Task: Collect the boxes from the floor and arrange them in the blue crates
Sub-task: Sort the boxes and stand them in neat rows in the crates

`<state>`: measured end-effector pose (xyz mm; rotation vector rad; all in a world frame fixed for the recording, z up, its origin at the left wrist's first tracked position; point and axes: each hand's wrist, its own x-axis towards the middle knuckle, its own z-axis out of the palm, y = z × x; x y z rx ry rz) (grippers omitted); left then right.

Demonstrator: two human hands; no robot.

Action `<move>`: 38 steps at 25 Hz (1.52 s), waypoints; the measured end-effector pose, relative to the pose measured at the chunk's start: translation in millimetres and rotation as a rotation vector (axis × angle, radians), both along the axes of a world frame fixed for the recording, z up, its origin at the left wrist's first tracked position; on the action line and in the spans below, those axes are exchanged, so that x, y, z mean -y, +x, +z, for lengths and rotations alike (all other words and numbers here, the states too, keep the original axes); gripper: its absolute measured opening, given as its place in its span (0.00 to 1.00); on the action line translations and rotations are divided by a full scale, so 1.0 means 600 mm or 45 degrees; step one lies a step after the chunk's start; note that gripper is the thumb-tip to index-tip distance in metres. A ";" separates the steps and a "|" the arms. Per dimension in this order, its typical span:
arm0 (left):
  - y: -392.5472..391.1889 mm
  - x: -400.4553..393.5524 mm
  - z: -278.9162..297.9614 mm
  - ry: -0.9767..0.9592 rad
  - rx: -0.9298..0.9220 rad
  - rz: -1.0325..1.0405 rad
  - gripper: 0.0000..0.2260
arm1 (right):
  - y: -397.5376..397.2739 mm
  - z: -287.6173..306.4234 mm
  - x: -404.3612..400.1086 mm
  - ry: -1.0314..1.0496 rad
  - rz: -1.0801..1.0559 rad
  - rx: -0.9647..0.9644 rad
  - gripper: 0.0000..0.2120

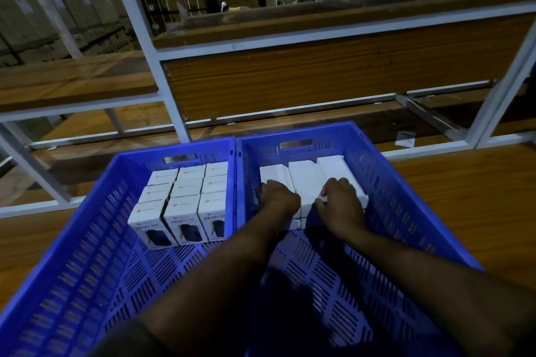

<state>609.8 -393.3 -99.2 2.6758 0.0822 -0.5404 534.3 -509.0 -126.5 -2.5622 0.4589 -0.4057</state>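
Two blue slotted crates stand side by side on the wooden floor. The left crate (87, 240) holds several white upright boxes (185, 200) in neat rows, printed "HALLEY 20K". The right crate (412, 206) holds several plain white boxes (307, 180) against its far wall. Both my hands are down inside the right crate. My left hand (278, 197) has its fingers curled on the near end of the left white boxes. My right hand (339, 206) grips the near end of a white box on the right. The boxes' near ends are hidden by my hands.
A white metal rack frame (162, 72) with wooden shelves (319, 75) stands right behind the crates. Stacked cardboard cartons (58, 14) fill the background. A small paper slip (404, 138) lies on the low shelf at right. Wooden floor (478, 197) spreads to the right of the crates.
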 end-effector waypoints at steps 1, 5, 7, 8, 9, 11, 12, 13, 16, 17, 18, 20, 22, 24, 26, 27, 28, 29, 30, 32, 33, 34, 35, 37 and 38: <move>-0.006 0.003 0.001 0.061 0.113 -0.058 0.34 | 0.000 0.001 0.009 -0.129 -0.019 0.120 0.06; -0.031 0.015 -0.016 0.089 0.337 -0.417 0.35 | 0.017 -0.020 0.043 -0.299 0.021 0.032 0.19; -0.022 0.018 -0.034 0.137 0.235 -0.438 0.34 | 0.021 -0.037 0.060 -0.283 0.067 -0.208 0.28; -0.017 0.021 -0.040 0.159 0.185 -0.433 0.34 | 0.021 -0.045 0.066 -0.289 0.096 -0.301 0.32; -0.014 0.023 -0.042 0.169 0.139 -0.437 0.34 | 0.022 -0.053 0.068 -0.306 0.122 -0.347 0.34; -0.011 0.026 -0.047 0.152 0.155 -0.459 0.33 | 0.024 -0.063 0.065 -0.336 0.160 -0.346 0.33; -0.010 0.026 -0.053 0.137 0.182 -0.476 0.33 | 0.025 -0.065 0.063 -0.352 0.171 -0.337 0.32; -0.011 0.026 -0.058 0.133 0.218 -0.494 0.32 | 0.027 -0.064 0.062 -0.363 0.177 -0.338 0.31; -0.018 0.023 -0.073 0.165 0.319 -0.556 0.29 | 0.028 -0.058 0.061 -0.365 0.198 -0.369 0.31; -0.020 0.023 -0.075 0.182 0.320 -0.580 0.29 | 0.027 -0.058 0.061 -0.376 0.211 -0.384 0.30; -0.020 0.024 -0.074 0.201 0.317 -0.605 0.29 | 0.028 -0.057 0.059 -0.393 0.225 -0.393 0.30; -0.016 0.025 -0.070 0.222 0.309 -0.627 0.29 | 0.028 -0.058 0.056 -0.422 0.234 -0.396 0.29; -0.009 0.028 -0.064 0.213 0.274 -0.621 0.28 | 0.029 -0.057 0.058 -0.426 0.236 -0.417 0.29; -0.008 0.027 -0.062 0.191 0.261 -0.605 0.27 | 0.034 -0.054 0.060 -0.428 0.250 -0.451 0.29; -0.015 0.026 -0.069 0.163 0.340 -0.525 0.27 | 0.038 -0.051 0.056 -0.421 0.277 -0.459 0.29; -0.020 0.026 -0.075 0.159 0.394 -0.458 0.27 | 0.039 -0.052 0.054 -0.424 0.301 -0.441 0.30; -0.025 0.027 -0.082 0.168 0.435 -0.401 0.27 | 0.039 -0.053 0.051 -0.425 0.331 -0.413 0.32; -0.030 0.028 -0.088 0.186 0.456 -0.374 0.27 | 0.039 -0.056 0.049 -0.418 0.362 -0.385 0.36; -0.031 0.029 -0.093 0.199 0.462 -0.376 0.27 | 0.039 -0.060 0.049 -0.407 0.383 -0.369 0.40; -0.027 0.031 -0.096 0.205 0.455 -0.404 0.27 | 0.040 -0.065 0.052 -0.379 0.388 -0.346 0.43; -0.025 0.031 -0.097 0.210 0.453 -0.415 0.27 | 0.040 -0.064 0.053 -0.365 0.385 -0.341 0.43; -0.022 0.031 -0.096 0.218 0.455 -0.425 0.27 | 0.041 -0.064 0.053 -0.357 0.384 -0.344 0.43; -0.020 0.030 -0.095 0.222 0.450 -0.438 0.27 | 0.041 -0.064 0.050 -0.360 0.384 -0.348 0.43; -0.014 0.030 -0.088 0.221 0.397 -0.476 0.27 | 0.042 -0.067 0.048 -0.391 0.374 -0.343 0.42; -0.011 0.029 -0.081 0.214 0.351 -0.496 0.27 | 0.041 -0.067 0.049 -0.403 0.368 -0.349 0.40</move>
